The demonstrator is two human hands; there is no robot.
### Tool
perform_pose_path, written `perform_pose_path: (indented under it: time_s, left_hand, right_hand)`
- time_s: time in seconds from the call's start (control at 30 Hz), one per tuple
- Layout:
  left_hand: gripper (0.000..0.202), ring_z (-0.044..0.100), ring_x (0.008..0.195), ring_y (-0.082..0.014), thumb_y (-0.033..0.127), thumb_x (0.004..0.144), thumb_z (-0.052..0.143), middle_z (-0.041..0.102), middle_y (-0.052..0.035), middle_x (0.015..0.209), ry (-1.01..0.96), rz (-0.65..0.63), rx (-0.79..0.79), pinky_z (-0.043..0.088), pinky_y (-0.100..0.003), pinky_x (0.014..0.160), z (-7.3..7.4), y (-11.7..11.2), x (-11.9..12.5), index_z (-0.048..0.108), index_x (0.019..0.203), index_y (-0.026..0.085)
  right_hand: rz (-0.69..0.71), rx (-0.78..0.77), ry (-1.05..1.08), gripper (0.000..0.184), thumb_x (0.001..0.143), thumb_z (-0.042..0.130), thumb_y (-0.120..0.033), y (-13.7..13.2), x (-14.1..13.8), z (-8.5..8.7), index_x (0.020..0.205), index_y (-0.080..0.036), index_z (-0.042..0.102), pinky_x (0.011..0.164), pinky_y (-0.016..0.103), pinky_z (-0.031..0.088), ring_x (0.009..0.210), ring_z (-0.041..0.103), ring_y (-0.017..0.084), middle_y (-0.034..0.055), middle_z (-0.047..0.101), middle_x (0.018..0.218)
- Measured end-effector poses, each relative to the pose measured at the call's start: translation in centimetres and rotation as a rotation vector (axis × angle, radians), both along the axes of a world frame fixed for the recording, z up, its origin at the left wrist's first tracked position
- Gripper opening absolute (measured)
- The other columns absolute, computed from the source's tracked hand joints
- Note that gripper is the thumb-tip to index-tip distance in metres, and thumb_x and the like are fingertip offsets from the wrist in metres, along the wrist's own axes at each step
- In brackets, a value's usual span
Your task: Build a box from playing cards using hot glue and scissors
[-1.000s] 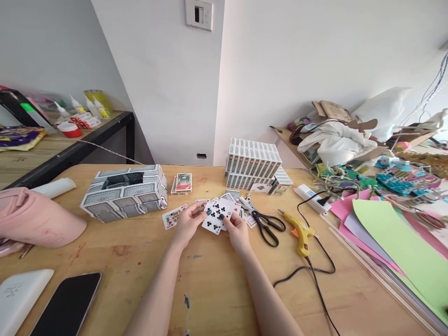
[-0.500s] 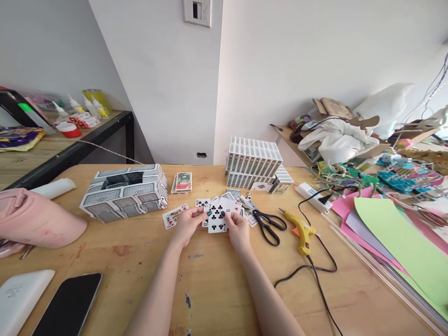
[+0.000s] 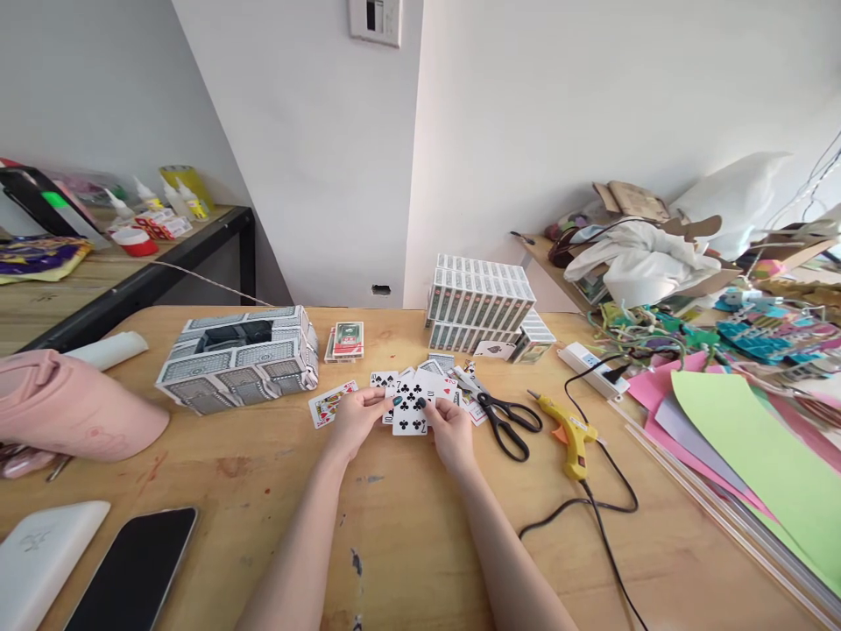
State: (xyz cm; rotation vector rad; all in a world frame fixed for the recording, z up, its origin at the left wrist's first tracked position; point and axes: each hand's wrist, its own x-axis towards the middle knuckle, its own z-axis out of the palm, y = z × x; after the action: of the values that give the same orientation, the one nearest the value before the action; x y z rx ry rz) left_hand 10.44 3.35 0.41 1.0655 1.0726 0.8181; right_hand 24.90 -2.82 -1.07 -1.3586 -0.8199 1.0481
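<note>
Both hands pinch one playing card, a seven of clubs [image 3: 410, 408], face toward me. My left hand [image 3: 358, 421] grips its left edge with the thumb on the face. My right hand [image 3: 450, 429] closes on its right edge in the same way. Other loose playing cards lie just behind it, partly hidden, among them a ten of spades [image 3: 379, 379]. A face card [image 3: 331, 403] lies to the left of my left hand. Black-handled scissors [image 3: 510, 421] rest right of my right hand, their blades over some cards.
A card-covered box [image 3: 237, 359] stands at left, with card packs [image 3: 347, 340] beside it. Stacked card packs [image 3: 482, 294] stand at the back. To the right lie a yellow glue gun [image 3: 570, 434] with its cord, a power strip [image 3: 593, 370] and coloured paper [image 3: 749, 464]. A phone [image 3: 135, 570] lies front left.
The whole view has shifted slightly, so things appear a little further right. Both hands keep the same hold on the seven of clubs.
</note>
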Motion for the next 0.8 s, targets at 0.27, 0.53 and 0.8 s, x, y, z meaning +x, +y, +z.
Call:
perform_pose_path:
  time_s: [0.27, 0.53, 0.8]
  left_hand:
    - [0.033, 0.064, 0.07, -0.0165, 0.03, 0.058, 0.073, 0.071, -0.0049, 0.079, 0.027, 0.01, -0.01, 0.049, -0.025, 0.062, -0.19, 0.12, -0.09, 0.069, 0.087, 0.015]
    - [0.034, 0.065, 0.073, -0.018, 0.03, 0.057, 0.074, 0.072, -0.0047, 0.08, 0.063, 0.0, 0.012, 0.05, -0.026, 0.064, -0.41, 0.27, -0.32, 0.07, 0.087, 0.017]
    - [0.034, 0.065, 0.073, -0.0185, 0.031, 0.057, 0.073, 0.071, -0.0048, 0.079, 0.068, -0.01, 0.027, 0.049, -0.026, 0.063, -0.3, 0.22, -0.34, 0.069, 0.088, 0.016]
  right_hand:
    - [0.036, 0.014, 0.041, 0.042, 0.065, 0.061, -0.058, 0.05, 0.0, 0.12, 0.073, -0.018, 0.063, 0.059, 0.032, 0.049, 0.057, 0.057, 0.017, 0.002, 0.066, 0.065]
    - [0.029, 0.004, 0.052, 0.038, 0.066, 0.062, -0.055, 0.03, 0.04, 0.12, 0.074, -0.018, 0.063, 0.055, 0.029, 0.047, 0.061, 0.059, 0.019, 0.0029, 0.067, 0.067]
    - [0.031, -0.005, 0.044, 0.035, 0.068, 0.061, -0.053, 0.0, -0.01, 0.16, 0.072, -0.017, 0.062, 0.056, 0.028, 0.046, 0.06, 0.058, 0.018, 0.0023, 0.066, 0.065]
